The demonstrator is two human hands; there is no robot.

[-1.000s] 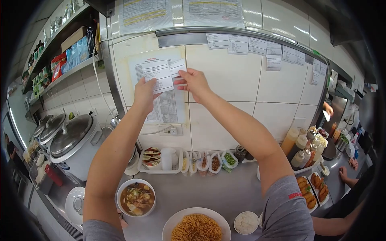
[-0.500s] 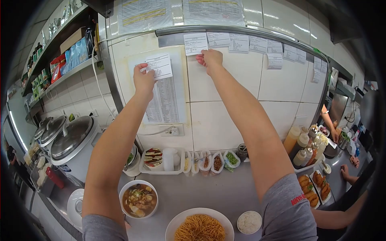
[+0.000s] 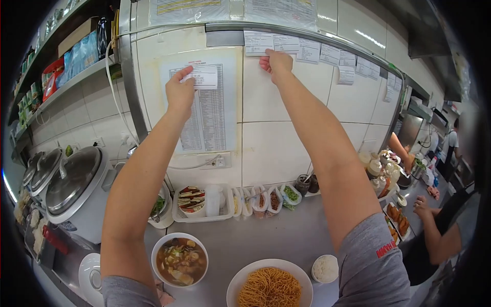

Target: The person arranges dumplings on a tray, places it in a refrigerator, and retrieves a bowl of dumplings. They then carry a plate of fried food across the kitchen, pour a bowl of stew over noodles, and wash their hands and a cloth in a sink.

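Ticket (image 3: pixel 257 42) now higher, white, finely printed.

We see a small white printed slip (image 3: pixel 202 77) held flat against the big laminated list on the wall, upright and slightly tilted. A second white slip (image 3: pixel 258 43) hangs from the metal rail above, at the left end of the row of slips, its lower edge free.

A bowl of soup (image 3: pixel 180 259) and a plate of noodles (image 3: pixel 269 286) are sitting near each other on the table (image 3: pixel 255 238). Rice cookers (image 3: pixel 69 187) are standing at the left, and sauce bottles (image 3: pixel 379 171) are crowding the right end beside trays of fried pieces (image 3: pixel 398 220).
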